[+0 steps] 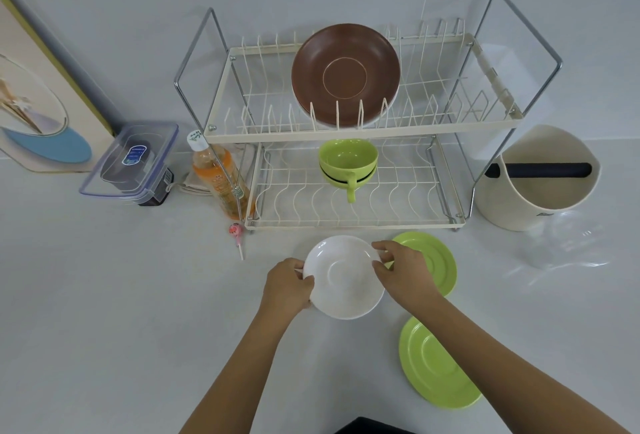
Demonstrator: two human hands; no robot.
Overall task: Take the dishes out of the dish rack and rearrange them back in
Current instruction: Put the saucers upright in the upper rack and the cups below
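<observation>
The person is holding a white saucer (344, 278) with both hands in front of the dish rack (346, 136), low over the counter (138, 295); whether it is touching the surface cannot be told. The left hand (287, 283) is gripping the saucer's left rim, its fingers curling around the edge, while the right hand (403, 269) is pinching the right rim between thumb and fingertips. Two green saucers are lying flat on the counter: one (433, 260) is sitting just behind the right hand and is partly covered by it, the other (436, 364) is resting nearer the person, to the right of the forearm. Inside the rack, a brown plate (346, 73) is standing on edge between the upper tier's prongs, with what looks like a pale plate behind it, and two green cups (348, 165) are nesting on the lower tier, one handle pointing forward. Judging by this layout, the task is looking partly done: three saucers are out, while the plates and cups are waiting in the rack. Whether the white saucer is on its way out or back in cannot be told, so the rearranging mostly seems to be lying ahead.
</observation>
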